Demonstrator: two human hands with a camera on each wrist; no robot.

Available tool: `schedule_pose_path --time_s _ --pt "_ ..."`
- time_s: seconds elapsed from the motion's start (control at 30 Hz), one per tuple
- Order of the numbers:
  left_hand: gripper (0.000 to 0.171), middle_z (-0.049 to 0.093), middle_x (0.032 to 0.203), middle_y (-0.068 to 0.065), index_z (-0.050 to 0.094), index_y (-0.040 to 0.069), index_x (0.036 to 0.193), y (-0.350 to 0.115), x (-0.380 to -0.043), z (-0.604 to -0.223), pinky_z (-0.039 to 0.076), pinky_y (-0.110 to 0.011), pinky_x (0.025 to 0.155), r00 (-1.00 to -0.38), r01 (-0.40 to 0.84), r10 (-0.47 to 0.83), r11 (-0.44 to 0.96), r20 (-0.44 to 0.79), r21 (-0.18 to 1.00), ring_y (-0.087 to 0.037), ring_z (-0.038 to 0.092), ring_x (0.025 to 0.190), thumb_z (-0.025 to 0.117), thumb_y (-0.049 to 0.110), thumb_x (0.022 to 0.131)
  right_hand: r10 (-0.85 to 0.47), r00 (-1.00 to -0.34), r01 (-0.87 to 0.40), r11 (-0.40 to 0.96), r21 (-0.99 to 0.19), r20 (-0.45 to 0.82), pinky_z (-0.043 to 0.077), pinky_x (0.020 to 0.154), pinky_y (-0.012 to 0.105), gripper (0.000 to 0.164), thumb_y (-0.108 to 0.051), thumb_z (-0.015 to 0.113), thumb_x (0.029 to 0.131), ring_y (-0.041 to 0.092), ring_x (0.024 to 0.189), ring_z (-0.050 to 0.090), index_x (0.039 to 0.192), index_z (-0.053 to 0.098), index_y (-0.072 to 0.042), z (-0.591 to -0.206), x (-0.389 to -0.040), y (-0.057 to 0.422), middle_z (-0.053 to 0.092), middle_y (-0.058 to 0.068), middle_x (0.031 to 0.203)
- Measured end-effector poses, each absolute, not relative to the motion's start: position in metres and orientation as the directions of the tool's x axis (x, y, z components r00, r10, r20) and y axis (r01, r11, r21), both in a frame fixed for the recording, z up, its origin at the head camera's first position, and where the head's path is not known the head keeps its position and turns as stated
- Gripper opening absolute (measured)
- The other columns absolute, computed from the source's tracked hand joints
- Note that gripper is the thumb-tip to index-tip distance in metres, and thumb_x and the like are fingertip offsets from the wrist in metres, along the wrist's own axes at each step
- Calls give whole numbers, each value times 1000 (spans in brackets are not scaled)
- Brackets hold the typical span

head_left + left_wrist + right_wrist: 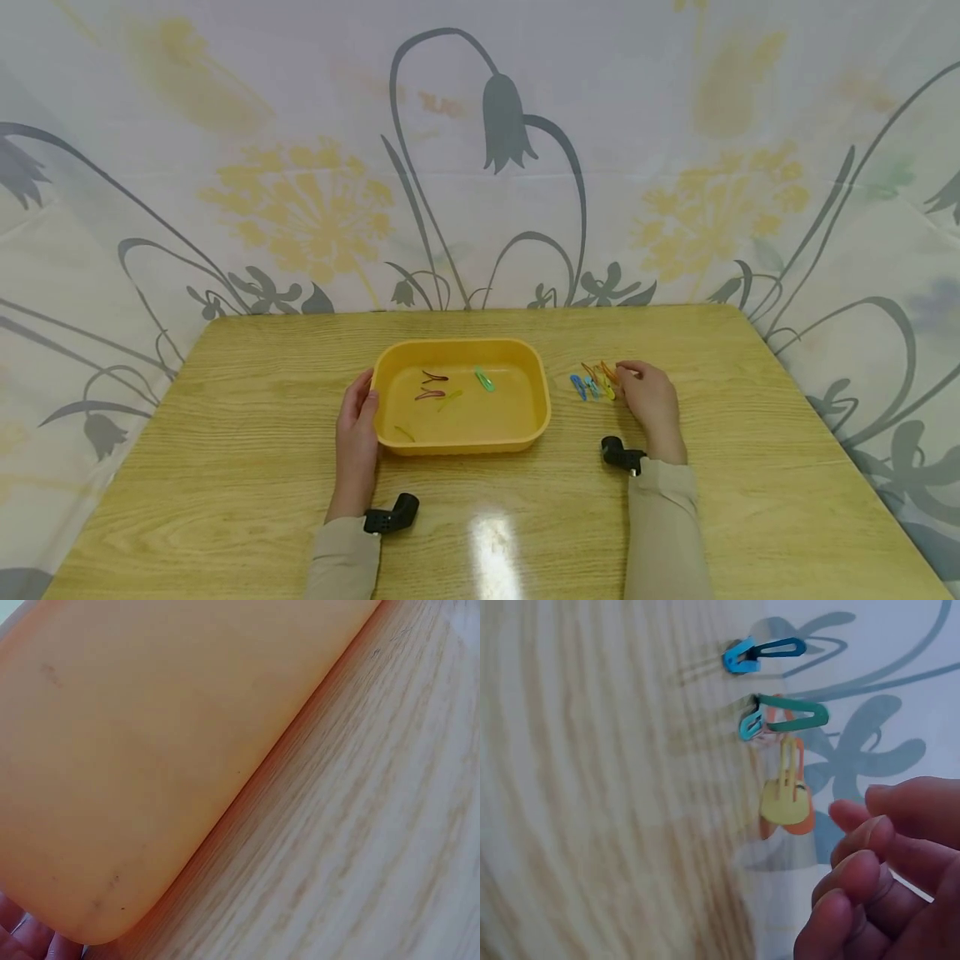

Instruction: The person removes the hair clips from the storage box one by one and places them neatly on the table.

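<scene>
My left hand (357, 433) holds the left end of a yellow plastic tray (465, 447), its thumb at the rim. In the left wrist view the tray's side wall (165, 750) fills much of the picture, with fingertips (30, 937) at its lower corner. Inside the tray lie several snap hair clips, among them a green clip (484, 381) and a dark red clip (435, 378). To its right, my right hand (651, 404) is beside a small group of clips. Its fingers are loosely bent, with nothing seen between them, near a yellow clip (786, 799) and a blue clip (780, 649).
The wooden table (247, 467) carries the tray and the loose clips. Behind it hangs a flower-patterned cloth (480, 208), which also runs along both sides. Each wrist wears a black camera, one on the left (393, 514) and one on the right (622, 455).
</scene>
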State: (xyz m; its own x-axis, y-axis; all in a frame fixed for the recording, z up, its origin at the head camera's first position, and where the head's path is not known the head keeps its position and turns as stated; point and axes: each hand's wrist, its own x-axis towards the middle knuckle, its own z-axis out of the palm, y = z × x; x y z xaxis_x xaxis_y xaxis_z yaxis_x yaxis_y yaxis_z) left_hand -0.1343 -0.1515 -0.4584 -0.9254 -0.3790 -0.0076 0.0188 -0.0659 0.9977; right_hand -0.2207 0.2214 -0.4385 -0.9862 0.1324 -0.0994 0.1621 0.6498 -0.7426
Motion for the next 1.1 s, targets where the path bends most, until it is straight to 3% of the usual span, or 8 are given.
schedule_pose_path --time_s 0.2,0.47,0.67,0.9,1.1 --pt "38 40 131 4 41 19 133 -151 -135 -459 33 -32 99 -926 25 -377 -60 0 998 -11 38 119 40 29 96 106 -994 91 601 -794 -34 43 50 29 39 -33 43 93 27 68 59 121 55 -8 -435 -223 217 62 16 89" --pt "39 40 132 5 41 20 133 -152 -135 -460 31 -32 100 -925 13 -380 -32 -1 999 -10 37 120 39 31 96 -122 -985 32 572 -819 -124 49 68 37 41 -30 45 93 28 78 58 123 50 -2 -426 -225 205 61 17 92" --pt "38 40 132 5 42 22 132 -151 -135 -460 31 -32 100 -926 21 -377 -41 4 999 -10 37 120 40 32 95 -194 -974 -5 539 -842 -119 49 72 41 44 -34 46 92 30 80 58 124 50 -5 -416 -223 196 60 17 94" --pt "39 38 134 5 41 23 132 -151 -134 -459 30 -32 101 -925 -15 -379 -35 -27 999 -9 34 122 40 34 95 -263 -964 -74 405 -911 -39 48 74 46 38 -33 47 92 36 83 56 121 52 -8 -399 -215 183 58 21 96" --pt "41 37 134 5 40 21 133 -152 -132 -457 30 -32 100 -925 -23 -378 -40 -37 999 -10 34 122 40 34 95 -302 -953 -130 375 -918 11 49 71 45 33 -28 48 93 35 79 55 118 55 -9 -389 -210 169 58 15 90"
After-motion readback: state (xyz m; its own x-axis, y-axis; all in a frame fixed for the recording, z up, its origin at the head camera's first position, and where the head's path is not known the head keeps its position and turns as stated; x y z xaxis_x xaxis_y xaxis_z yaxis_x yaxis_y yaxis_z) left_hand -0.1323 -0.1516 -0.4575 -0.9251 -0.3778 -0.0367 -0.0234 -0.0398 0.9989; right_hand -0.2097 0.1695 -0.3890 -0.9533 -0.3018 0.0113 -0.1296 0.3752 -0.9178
